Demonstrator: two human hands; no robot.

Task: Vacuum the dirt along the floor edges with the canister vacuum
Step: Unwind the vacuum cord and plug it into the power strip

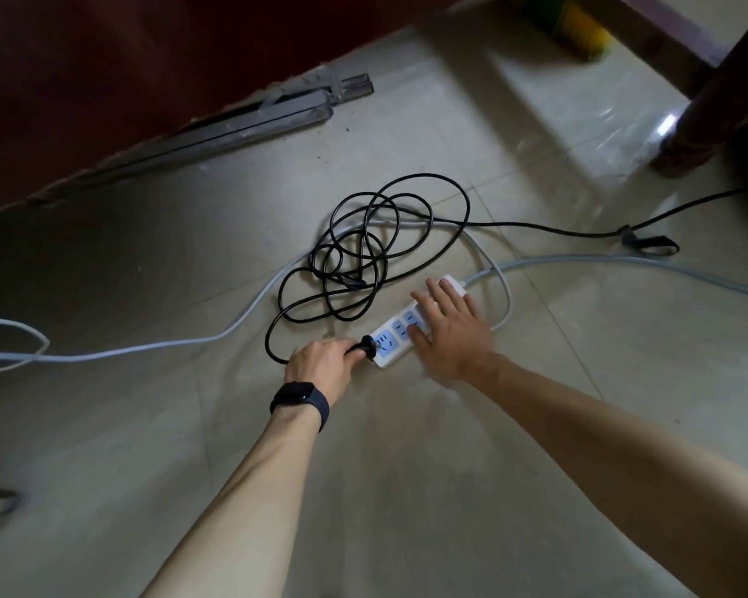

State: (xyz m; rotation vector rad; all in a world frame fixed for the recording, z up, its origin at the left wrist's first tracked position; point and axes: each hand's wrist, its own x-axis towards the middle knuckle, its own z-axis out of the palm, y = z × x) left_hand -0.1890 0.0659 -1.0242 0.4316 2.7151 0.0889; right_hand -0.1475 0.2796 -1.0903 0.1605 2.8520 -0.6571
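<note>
Left hand (320, 360) grips the black plug (366, 345); flat right hand (450, 330) steadies the power strip (389, 347). Push straight in.

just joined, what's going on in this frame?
A person is reaching down to the floor to sort out power. The left hand grips the black plug at the end socket of a white power strip, while the right hand presses flat on the strip to steady it. Whether the plug is fully seated is unclear. The black cord lies in a loose tangle beyond the strip. The vacuum itself is not in view.
</note>
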